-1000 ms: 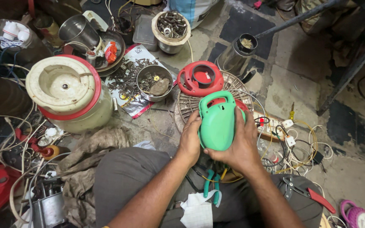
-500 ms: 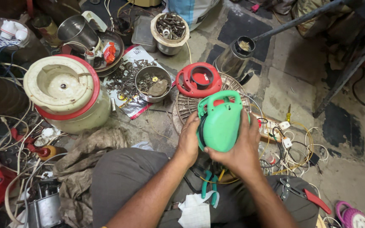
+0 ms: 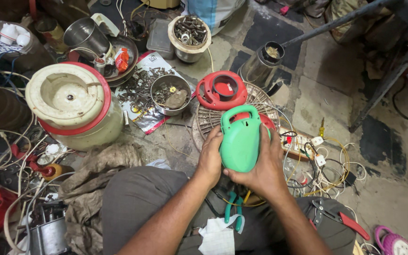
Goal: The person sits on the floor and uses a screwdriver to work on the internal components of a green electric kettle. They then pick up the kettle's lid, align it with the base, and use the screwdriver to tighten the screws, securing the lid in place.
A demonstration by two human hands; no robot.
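The green plastic housing [image 3: 240, 141], oval and with a loop handle at its top, is held up between both hands, above the person's lap and over a round wire fan grille [image 3: 213, 118] that lies on the floor. The left hand [image 3: 210, 158] grips its left edge; the fingers are curled around the rim and pressed against the plastic. The right hand [image 3: 264, 165] holds the right and lower side, the thumb lying across the bottom of the housing and the other fingers wrapped behind it, so their tips are hidden.

Just behind the housing a red part [image 3: 264, 122] shows a little at its right edge. Further up on the grille rests a red ring-shaped cover [image 3: 220, 89]. Under the hands, on the lap, lie pliers with green handles [image 3: 232, 213] and a white crumpled paper [image 3: 217, 236].

To the right of the hands is a white power strip [image 3: 303, 144] with a tangle of yellow and white wires [image 3: 331, 170]. To the left of the grille stands a steel bowl [image 3: 170, 94] with small metal parts, and beside it a cream jar with red band [image 3: 74, 106]. A brown cloth [image 3: 95, 179] lies near the left knee. At the far top there is a round container full of screws [image 3: 190, 33].
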